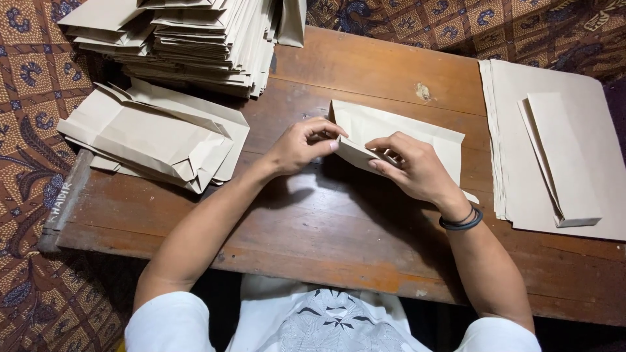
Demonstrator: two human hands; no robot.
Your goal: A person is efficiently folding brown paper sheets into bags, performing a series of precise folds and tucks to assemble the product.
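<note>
Two hands met over one sheet of tan paper (398, 133) at the middle of the wooden table (339, 221). The left hand (303, 145) had its thumb and forefinger pinched together on the sheet's folded near-left edge, while the right hand (411, 166) pressed curled fingers on the same fold, a dark band (462, 221) at its wrist. The sheet lay flat behind the fingers, its far edge slanting toward the table's back.

Bare wood opened between the hands and the near table edge. To the left, a loose heap of folded paper bags (156, 133) overhung the table's left rim; behind it rose a tall stack of bags (195, 39). At right, well apart, a pile of flat sheets (521, 150) carried one narrow folded strip (564, 156). Patterned cloth (32, 85) surrounded the table.
</note>
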